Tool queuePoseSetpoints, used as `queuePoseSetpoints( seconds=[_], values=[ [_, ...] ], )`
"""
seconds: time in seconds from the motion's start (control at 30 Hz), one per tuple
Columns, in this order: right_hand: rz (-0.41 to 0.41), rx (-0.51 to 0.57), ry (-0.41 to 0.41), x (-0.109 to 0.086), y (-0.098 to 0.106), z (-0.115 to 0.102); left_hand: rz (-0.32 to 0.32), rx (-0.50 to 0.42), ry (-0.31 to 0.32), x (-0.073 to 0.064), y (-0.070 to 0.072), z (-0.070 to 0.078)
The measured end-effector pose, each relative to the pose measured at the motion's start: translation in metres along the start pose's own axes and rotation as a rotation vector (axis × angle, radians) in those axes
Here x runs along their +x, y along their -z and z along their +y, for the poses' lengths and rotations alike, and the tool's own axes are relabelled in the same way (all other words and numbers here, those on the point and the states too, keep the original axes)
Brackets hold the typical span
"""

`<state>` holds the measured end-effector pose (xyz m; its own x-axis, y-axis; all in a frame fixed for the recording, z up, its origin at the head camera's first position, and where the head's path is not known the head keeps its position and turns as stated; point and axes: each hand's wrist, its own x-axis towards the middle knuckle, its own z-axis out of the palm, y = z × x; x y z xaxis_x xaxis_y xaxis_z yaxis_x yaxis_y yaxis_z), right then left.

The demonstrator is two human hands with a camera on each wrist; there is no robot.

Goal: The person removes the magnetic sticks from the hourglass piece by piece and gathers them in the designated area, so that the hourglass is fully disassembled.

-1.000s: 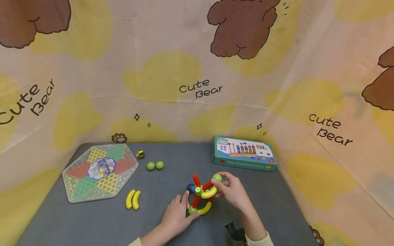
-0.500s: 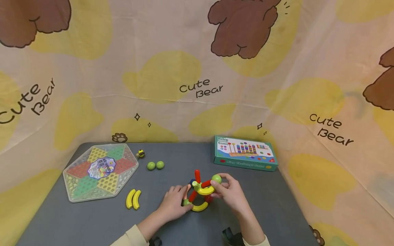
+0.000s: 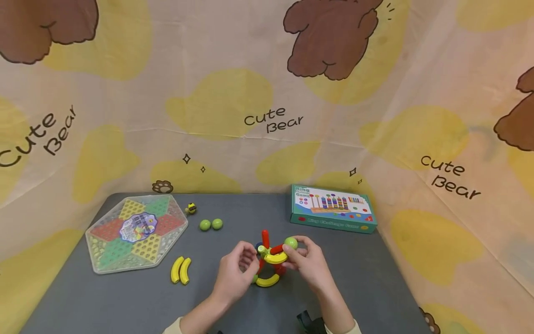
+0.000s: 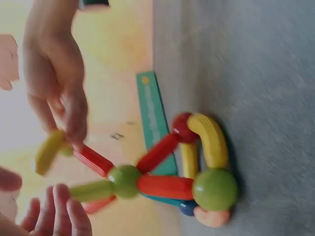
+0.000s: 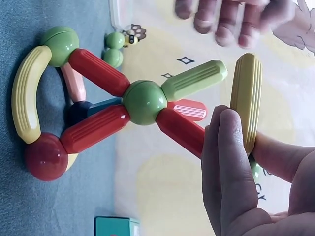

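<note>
One glossy ball-and-rod toy frame stands at lower centre of the head view on a grey bench. At left lie two curved yellow rods, two green balls, one yellow-and-black bee figure and one clear hexagonal star-patterned board; one green box sits right of centre. The right hand, from lower right, pinches another ridged yellow rod between fingers and thumb; the left hand hovers beside the frame, fingers loosely bent, apart.

I see, lower centre of the head view, a ball-and-stick toy, mainly red, yellow and green; a grey counter; at left, a board patterned with red, green and yellow triangles; above, a pale, yellow-blotched backdrop.
</note>
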<state>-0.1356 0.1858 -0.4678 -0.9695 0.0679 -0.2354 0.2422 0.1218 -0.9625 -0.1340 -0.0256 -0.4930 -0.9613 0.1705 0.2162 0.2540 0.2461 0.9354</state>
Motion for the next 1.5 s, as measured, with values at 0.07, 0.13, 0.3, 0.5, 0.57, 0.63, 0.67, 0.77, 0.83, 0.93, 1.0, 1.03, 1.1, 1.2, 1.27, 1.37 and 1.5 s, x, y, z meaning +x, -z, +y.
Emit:
queuePoseSetpoints(
  seconds=[0.07,0.13,0.3,0.5,0.57,0.63,0.67,0.77,0.83,0.93,1.0,1.03,1.1,1.2,1.27,1.37,1.5],
  values=[
    [0.001,0.0,0.003,-0.001,0.001,0.0,-0.046,-0.013,-0.015,-0.002,-0.003,0.006],
    [-0.006,0.001,0.007,-0.001,0.002,0.001,-0.093,-0.003,-0.018,-0.002,-0.007,0.009],
    [-0.035,0.001,0.007,0.0,0.004,0.001,-0.144,0.018,-0.007,0.0,-0.014,0.01],
    [-0.065,-0.025,0.018,-0.002,0.005,-0.001,-0.178,-0.032,0.053,0.002,-0.012,0.011],
    [-0.075,-0.042,0.026,-0.002,0.005,-0.002,-0.192,-0.052,0.071,0.003,-0.009,0.012],
    [-0.076,-0.07,0.038,-0.001,0.006,-0.002,-0.2,-0.062,0.081,0.004,-0.007,0.012],
    [-0.074,-0.087,0.046,-0.001,0.006,-0.003,-0.205,-0.064,0.086,0.004,-0.007,0.012],
    [-0.059,-0.14,0.073,0.0,0.007,-0.003,-0.217,-0.055,0.089,0.005,-0.004,0.013],
    [-0.045,-0.178,0.091,0.001,0.007,-0.003,-0.226,-0.049,0.092,0.005,-0.003,0.013],
    [-0.02,-0.214,0.108,0.001,0.006,-0.003,-0.231,-0.048,0.107,0.005,0.001,0.014],
    [-0.008,-0.228,0.115,0.001,0.007,-0.004,-0.234,-0.044,0.109,0.006,0.003,0.014],
    [-0.003,-0.23,0.114,0.001,0.007,-0.004,-0.238,-0.05,0.116,0.006,0.005,0.014],
    [-0.002,-0.23,0.119,0.001,0.008,-0.005,-0.254,-0.082,0.124,0.007,0.008,0.015],
    [-0.008,-0.236,0.117,0.001,0.008,-0.006,-0.305,-0.185,0.156,0.009,0.014,0.015],
    [-0.01,-0.242,0.111,0.001,0.008,-0.006,-0.339,-0.277,0.194,0.009,0.019,0.016],
    [-0.011,-0.25,0.108,0.002,0.008,-0.005,-0.382,-0.405,0.24,0.009,0.027,0.016],
    [-0.011,-0.257,0.115,0.002,0.008,-0.003,-0.394,-0.514,0.264,0.011,0.038,0.014]
  ],
)
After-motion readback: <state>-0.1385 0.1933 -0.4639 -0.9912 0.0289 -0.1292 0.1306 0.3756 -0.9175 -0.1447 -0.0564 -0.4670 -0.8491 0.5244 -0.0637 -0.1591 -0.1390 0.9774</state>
